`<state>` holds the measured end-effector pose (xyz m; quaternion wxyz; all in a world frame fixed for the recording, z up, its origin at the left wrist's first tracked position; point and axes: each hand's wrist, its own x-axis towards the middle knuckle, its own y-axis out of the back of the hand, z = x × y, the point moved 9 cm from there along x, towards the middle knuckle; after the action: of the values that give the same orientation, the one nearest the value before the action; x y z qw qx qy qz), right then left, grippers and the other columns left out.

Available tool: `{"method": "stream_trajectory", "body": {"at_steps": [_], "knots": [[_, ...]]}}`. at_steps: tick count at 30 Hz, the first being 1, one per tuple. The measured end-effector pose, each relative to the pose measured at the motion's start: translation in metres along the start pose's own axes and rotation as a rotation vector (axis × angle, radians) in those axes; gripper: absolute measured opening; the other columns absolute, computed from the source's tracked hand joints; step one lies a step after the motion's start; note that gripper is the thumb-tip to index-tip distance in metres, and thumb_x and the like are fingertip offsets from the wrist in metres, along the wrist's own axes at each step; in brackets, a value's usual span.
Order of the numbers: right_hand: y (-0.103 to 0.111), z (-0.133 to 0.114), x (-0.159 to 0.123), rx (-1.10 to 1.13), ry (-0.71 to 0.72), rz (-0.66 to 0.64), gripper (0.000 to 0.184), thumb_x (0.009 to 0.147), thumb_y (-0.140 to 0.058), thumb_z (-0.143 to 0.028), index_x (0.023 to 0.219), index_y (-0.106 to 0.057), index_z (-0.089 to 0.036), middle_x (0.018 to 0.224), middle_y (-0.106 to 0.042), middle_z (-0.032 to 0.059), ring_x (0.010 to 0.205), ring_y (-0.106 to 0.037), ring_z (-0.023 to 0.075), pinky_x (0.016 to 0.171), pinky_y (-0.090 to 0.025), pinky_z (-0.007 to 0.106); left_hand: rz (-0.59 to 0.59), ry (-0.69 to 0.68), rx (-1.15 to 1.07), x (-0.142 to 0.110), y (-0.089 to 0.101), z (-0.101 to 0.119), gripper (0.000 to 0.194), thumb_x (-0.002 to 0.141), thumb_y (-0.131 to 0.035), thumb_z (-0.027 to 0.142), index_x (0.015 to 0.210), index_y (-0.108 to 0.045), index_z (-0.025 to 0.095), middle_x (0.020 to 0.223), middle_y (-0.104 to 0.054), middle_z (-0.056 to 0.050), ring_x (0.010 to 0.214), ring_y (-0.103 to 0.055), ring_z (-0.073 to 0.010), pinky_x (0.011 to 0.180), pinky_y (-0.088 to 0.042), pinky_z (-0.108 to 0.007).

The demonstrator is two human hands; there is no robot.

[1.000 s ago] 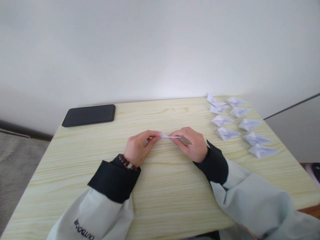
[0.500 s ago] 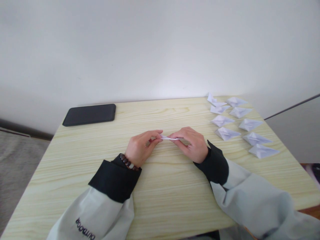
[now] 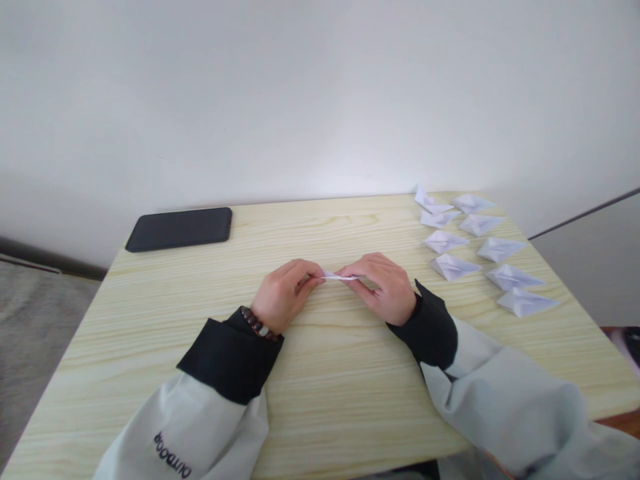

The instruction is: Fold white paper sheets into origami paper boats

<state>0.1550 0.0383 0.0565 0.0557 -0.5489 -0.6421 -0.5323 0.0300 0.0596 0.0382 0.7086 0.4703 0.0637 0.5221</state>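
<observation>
Between my two hands is a small piece of folded white paper (image 3: pixel 332 276), seen nearly edge-on above the middle of the table. My left hand (image 3: pixel 287 290) pinches its left end between thumb and fingers. At the other end, the thumb and index finger of my right hand (image 3: pixel 383 285) are closed on it. My fingertips hide both ends of the paper. To the right, several folded white paper pieces (image 3: pixel 454 267) with pointed ends lie in two rough columns, apart from my hands.
A black phone (image 3: pixel 179 229) lies at the back left of the pale wood-grain table (image 3: pixel 320 400). The white wall (image 3: pixel 320 100) rises directly behind the table's back edge. At the far right, a dark object (image 3: pixel 633 343) is only partly in view.
The fingers of my left hand have drawn in slightly around the paper's left end. My right hand and the other paper pieces stay where they were.
</observation>
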Motion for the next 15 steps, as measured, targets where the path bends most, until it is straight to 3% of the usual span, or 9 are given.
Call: {"method": "stream_trajectory", "body": {"at_steps": [3, 7, 11, 15], "knots": [[0.001, 0.005, 0.000, -0.001, -0.067, 0.009, 0.004, 0.083, -0.057, -0.017, 0.085, -0.060, -0.020, 0.076, -0.069, 0.0015, 0.066, -0.061, 0.0131, 0.069, -0.047, 0.027, 0.072, 0.111, -0.069, -0.002, 0.006, -0.009, 0.008, 0.081, -0.059, 0.027, 0.081, -0.061, 0.019, 0.074, -0.067, 0.002, 0.060, -0.058, -0.0089, 0.059, -0.047, -0.020], [0.000, 0.009, -0.001, -0.020, -0.121, 0.014, 0.003, 0.083, -0.058, -0.020, 0.084, -0.060, -0.020, 0.077, -0.069, 0.0015, 0.070, -0.063, 0.0129, 0.068, -0.047, 0.024, 0.095, 0.225, -0.143, -0.005, 0.007, -0.019, 0.025, 0.077, -0.062, 0.034, 0.098, -0.062, 0.020, 0.077, -0.069, 0.002, 0.062, -0.063, -0.0112, 0.063, -0.050, -0.022], [-0.001, 0.013, -0.002, -0.051, -0.171, 0.006, 0.004, 0.082, -0.059, -0.024, 0.083, -0.060, -0.020, 0.075, -0.068, 0.0010, 0.068, -0.062, 0.0131, 0.065, -0.047, 0.023, 0.082, 0.215, -0.154, -0.003, 0.007, -0.017, 0.015, 0.079, -0.060, 0.032, 0.080, -0.068, 0.019, 0.075, -0.071, 0.001, 0.064, -0.064, -0.0121, 0.062, -0.051, -0.022], [-0.003, 0.020, -0.004, -0.048, -0.252, -0.007, 0.007, 0.082, -0.059, -0.028, 0.083, -0.060, -0.021, 0.072, -0.068, -0.0007, 0.063, -0.062, 0.0125, 0.060, -0.046, 0.022, 0.133, 0.237, -0.152, -0.004, 0.011, -0.017, 0.014, 0.079, -0.060, 0.031, 0.077, -0.067, 0.019, 0.072, -0.071, 0.003, 0.063, -0.065, -0.0108, 0.063, -0.052, -0.020]]}}
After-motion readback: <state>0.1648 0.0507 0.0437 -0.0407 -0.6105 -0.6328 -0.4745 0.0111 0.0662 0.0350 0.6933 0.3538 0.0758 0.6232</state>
